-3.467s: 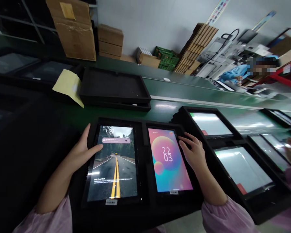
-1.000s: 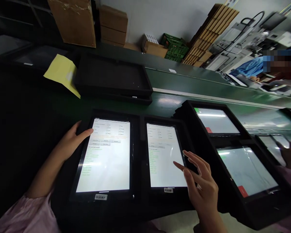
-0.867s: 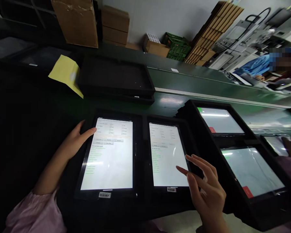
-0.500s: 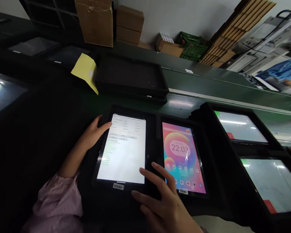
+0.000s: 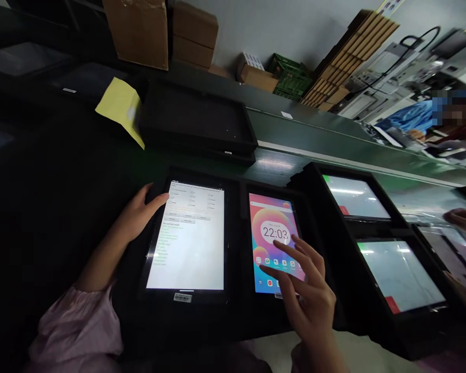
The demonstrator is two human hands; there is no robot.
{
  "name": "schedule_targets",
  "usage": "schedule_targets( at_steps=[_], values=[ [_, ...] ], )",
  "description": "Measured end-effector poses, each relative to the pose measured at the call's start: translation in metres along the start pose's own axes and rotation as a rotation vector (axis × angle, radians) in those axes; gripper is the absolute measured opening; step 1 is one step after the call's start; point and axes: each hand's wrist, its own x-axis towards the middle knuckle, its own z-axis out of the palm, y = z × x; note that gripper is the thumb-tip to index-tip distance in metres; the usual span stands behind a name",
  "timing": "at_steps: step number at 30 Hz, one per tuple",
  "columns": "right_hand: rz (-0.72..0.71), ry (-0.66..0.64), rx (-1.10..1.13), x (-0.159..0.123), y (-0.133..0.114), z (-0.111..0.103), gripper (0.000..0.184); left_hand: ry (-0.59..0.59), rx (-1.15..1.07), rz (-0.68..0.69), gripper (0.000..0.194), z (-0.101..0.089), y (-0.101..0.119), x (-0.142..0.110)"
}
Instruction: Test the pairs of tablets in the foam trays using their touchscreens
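Observation:
My left hand (image 5: pixel 137 215) lies along the left edge of a tablet (image 5: pixel 192 259) with a white screen of checkboxes, grey buttons and lines of green text. Its thumb touches the edge near the top corner, and the fingers are stretched apart from it. Over a second tablet (image 5: pixel 274 215), whose colourful home screen reads 22:03, my right hand (image 5: pixel 308 290) is open with fingers spread. The fingertips are over the icons and the clock; whether they touch the glass I cannot tell. Both tablets lie side by side in a black tray (image 5: pixel 236 217).
Another black tray (image 5: pixel 314 191) on the right holds two lit tablets (image 5: pixel 404 274). Beyond it are another person's hands (image 5: pixel 464 220) near more devices. Behind my tablets are stacked black trays (image 5: pixel 198 114) and a folded yellow paper (image 5: pixel 120 106). Cardboard boxes (image 5: pixel 135 33) stand farther back.
My right hand has moved right, from beside the white-screen tablet to over the colourful one. My left hand keeps its place on the tablet's edge. The view has shifted slightly right.

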Motion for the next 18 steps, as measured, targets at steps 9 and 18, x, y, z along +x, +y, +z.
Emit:
schedule_targets(
  at_steps=[9, 18],
  values=[
    [-0.073, -0.163, 0.051, -0.016, 0.020, -0.012, 0.031, -0.071, -0.045, 0.172, 0.083, -0.002, -0.014, -0.003],
    [0.005, 0.013, 0.093, -0.021, 0.018, -0.012, 0.033, -0.412, 0.608, 0.216, 0.125, -0.037, -0.021, -0.057]
  ],
)
